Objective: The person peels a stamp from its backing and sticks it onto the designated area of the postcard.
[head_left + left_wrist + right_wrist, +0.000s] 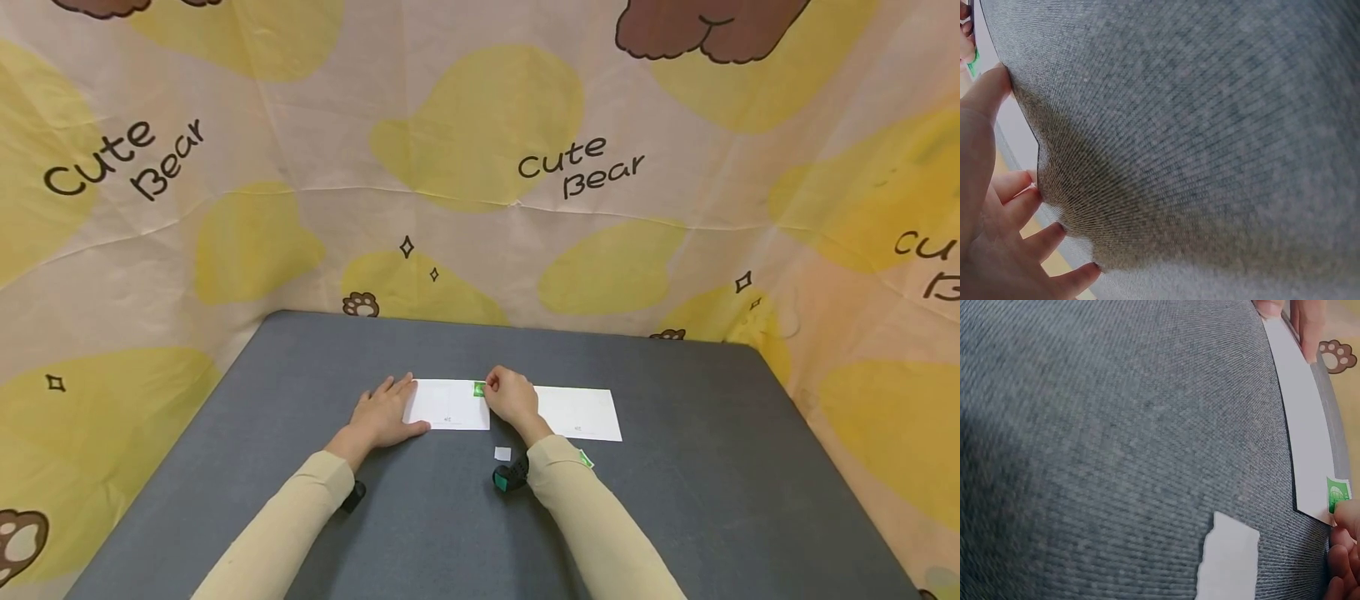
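Observation:
A white envelope (450, 408) lies flat on the grey table, small print near its lower edge. Over its left end my left hand (381, 414) rests with fingers spread; thumb and fingertips touch the paper's edges in the left wrist view. At the upper right corner sits a green and white stamp (1337, 492). My right hand (512, 395) has its fingers curled there, thumb and finger pinching the stamp's outer edge and covering part of it. Just right of this hand lies a second white envelope (577, 412), partly hidden behind the hand and wrist.
A small white paper piece (502, 453) with a wavy edge lies in front of the envelopes. Another green-and-white stamp (587, 458) shows beside the right sleeve. Behind the grey table (705, 500) hangs a printed cloth (480, 125) with yellow patches.

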{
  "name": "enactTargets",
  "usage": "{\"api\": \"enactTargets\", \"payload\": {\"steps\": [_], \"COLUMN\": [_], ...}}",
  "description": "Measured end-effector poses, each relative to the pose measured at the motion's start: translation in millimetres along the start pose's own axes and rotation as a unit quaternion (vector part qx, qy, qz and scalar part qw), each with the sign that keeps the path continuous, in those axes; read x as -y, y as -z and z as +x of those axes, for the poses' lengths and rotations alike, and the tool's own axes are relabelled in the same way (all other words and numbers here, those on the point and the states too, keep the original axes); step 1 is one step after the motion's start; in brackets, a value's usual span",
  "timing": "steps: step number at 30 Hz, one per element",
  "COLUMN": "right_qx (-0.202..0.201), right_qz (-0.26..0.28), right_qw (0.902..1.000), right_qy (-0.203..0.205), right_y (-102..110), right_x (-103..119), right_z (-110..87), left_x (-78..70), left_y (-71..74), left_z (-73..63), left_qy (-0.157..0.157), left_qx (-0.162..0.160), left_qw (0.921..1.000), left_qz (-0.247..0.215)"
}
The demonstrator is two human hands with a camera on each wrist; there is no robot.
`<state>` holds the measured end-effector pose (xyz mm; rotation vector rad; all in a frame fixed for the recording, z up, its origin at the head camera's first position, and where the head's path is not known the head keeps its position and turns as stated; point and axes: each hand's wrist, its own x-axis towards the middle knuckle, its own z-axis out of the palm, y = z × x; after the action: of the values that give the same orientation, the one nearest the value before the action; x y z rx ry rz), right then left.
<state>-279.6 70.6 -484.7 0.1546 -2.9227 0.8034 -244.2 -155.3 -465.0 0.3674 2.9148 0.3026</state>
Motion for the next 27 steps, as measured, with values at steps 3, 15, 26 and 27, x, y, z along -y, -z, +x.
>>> {"api": "enactTargets", "payload": {"steps": [3, 15, 26, 27], "right_qx": [0.004, 0.021, 0.029, 0.029], "right_qz": [-0.007, -0.041, -0.033, -0.031], "right_qw": [1.0000, 0.9989, 0.9990, 0.9991], "right_qy": [0.002, 0.009, -0.002, -0.003], "right_y": [-0.1, -1.1, -0.5, -0.7], "right_x": [0.3, 3.0, 4.7, 4.4], "right_z": [0.7, 3.5, 2.8, 2.7], "left_x": [0.0, 0.3, 1.0, 1.2], "left_y": [-0.1, -0.8, -2.0, -2.0], "left_z": [0.5, 1.0, 0.9, 0.9], "left_qy": [-0.002, -0.001, -0.003, -0.003], "left_qx": [-0.002, -0.004, -0.006, -0.006], "left_qw": [1.0000, 1.0000, 1.0000, 1.0000], "left_qz": [-0.001, 0.000, 0.005, 0.005]}}
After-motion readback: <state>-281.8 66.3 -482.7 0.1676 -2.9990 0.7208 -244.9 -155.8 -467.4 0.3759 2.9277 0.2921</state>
